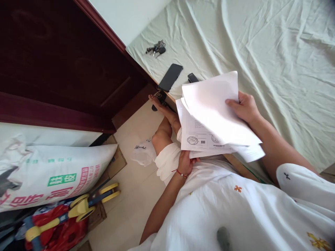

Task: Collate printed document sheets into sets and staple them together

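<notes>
My left hand (pixel 186 162) grips the bottom edge of a stack of printed paper sheets (pixel 199 132) held above my lap. It wears a red string bracelet. My right hand (pixel 244 107) pinches the right side of a blank white sheet (pixel 213 101) fanned off the top of the stack. The lower sheets carry printed text, a round stamp and a small code square. My bare leg and foot (pixel 164 115) show below the papers, next to the bed's edge.
A pale green bedsheet (pixel 261 52) covers the bed, with a black phone (pixel 170 77), a bunch of keys (pixel 156 48) and a small dark object (pixel 193 77) near its corner. A dark wooden door (pixel 65 59) stands left. A printed sack (pixel 52 174) and yellow-blue toy (pixel 83 205) lie on the floor.
</notes>
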Demonstrator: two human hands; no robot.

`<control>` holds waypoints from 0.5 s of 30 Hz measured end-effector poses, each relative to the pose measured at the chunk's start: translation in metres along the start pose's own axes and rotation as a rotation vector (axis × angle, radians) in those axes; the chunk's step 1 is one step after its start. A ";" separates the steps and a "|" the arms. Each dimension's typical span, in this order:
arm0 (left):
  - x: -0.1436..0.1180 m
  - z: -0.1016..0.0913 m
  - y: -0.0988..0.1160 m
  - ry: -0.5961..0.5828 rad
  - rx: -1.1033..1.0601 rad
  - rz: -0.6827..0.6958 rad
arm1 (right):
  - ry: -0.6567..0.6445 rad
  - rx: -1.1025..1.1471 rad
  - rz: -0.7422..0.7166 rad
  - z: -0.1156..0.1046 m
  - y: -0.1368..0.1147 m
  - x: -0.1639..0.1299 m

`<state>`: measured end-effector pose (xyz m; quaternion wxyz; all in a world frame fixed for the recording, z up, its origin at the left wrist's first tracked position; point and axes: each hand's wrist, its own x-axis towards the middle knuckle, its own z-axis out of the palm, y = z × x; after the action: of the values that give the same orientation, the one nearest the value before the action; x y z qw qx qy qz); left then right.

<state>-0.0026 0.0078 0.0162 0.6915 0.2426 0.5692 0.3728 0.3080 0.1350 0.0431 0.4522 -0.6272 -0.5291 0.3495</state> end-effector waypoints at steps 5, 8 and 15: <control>0.001 0.002 -0.001 0.037 -0.034 -0.006 | 0.130 0.269 -0.008 0.003 0.009 0.005; 0.000 0.003 0.001 0.006 -0.047 -0.009 | 0.144 0.445 0.020 0.005 0.003 0.006; -0.002 0.002 0.004 -0.020 -0.077 -0.016 | 0.270 0.730 0.124 -0.010 -0.002 0.011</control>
<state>-0.0015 0.0086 0.0206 0.7089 0.2150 0.5495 0.3865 0.3182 0.1439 0.0490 0.6891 -0.4964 -0.2669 0.4555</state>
